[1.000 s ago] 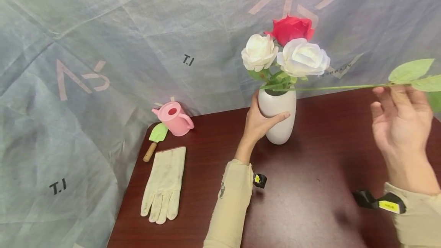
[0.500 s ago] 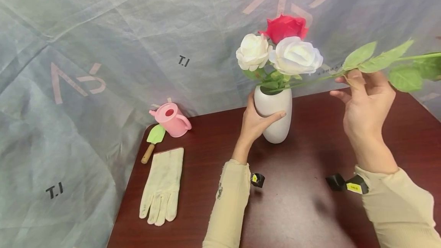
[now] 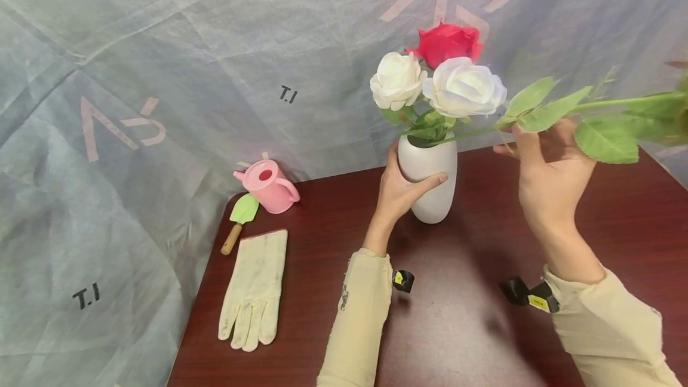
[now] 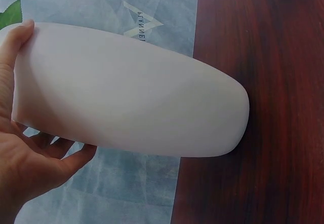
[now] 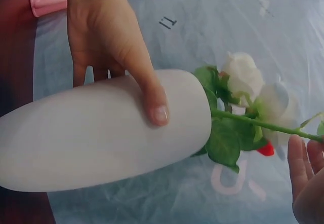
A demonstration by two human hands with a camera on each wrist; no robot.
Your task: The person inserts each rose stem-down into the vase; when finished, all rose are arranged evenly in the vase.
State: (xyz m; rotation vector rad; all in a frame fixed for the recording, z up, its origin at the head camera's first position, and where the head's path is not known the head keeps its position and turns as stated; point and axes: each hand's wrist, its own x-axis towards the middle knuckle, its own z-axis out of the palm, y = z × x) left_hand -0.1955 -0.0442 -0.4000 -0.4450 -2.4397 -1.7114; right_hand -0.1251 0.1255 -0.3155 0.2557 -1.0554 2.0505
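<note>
My left hand (image 3: 400,187) is wrapped round the upper body of a white vase (image 3: 430,181), which stands upright on the table. Two white roses (image 3: 466,88) and a red rose (image 3: 447,45) rise from its mouth. In the right wrist view the left thumb lies across the white vase (image 5: 101,138). My right hand (image 3: 556,178) pinches a long green leafy stem (image 3: 596,104), held nearly level to the right of the vase. This stem's lower end (image 5: 263,124) reaches the vase mouth; whether it is inside is hard to see. Its flower head is mostly cut off at the right edge.
A pink watering can (image 3: 269,187) stands at the table's back left corner. Beside it lies a small trowel (image 3: 243,209) with a green blade, and a cream work glove (image 3: 255,291) lies in front. A grey printed sheet (image 3: 188,76) hangs behind the dark red table (image 3: 441,327).
My right hand has moved left toward the vase, bringing the leafy stem with it. More of the stem's leaves show now. The left hand has stayed on the vase.
</note>
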